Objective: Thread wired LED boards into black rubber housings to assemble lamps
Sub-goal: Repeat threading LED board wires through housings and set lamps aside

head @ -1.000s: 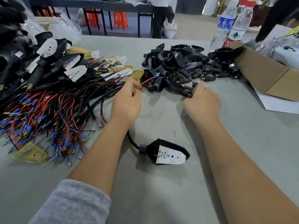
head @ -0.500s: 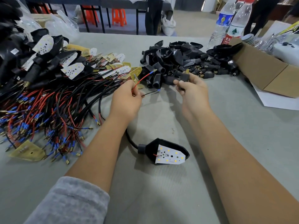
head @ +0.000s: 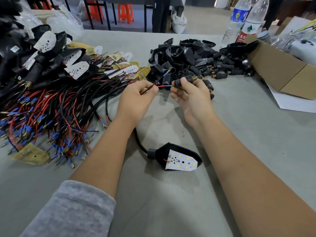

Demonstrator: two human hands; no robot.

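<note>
the left hand (head: 136, 98) pinches a thin red and black wire pair (head: 154, 87) near centre frame, thumb and fingers closed on it just behind the blue-sleeved tip. the right hand (head: 189, 94) grips a small black rubber housing stem (head: 183, 81), fingers curled round it, brass thread pointing to the upper right; the red wire's tip sits at the stem's mouth. judged light and limp: the wires will buckle unless held close to the tip, and the rubber is soft and will likely give if squeezed. one assembled lamp (head: 177, 157) lies on the grey table (head: 248, 134) at lower centre, its led board facing up. a heap of empty housings (head: 193, 59) sits upper centre, just beyond the hands; wired boards (head: 51, 100) sprawl at left. bottles (head: 244, 23) and a cardboard box (head: 280, 69) stand upper right, well apart.
</note>
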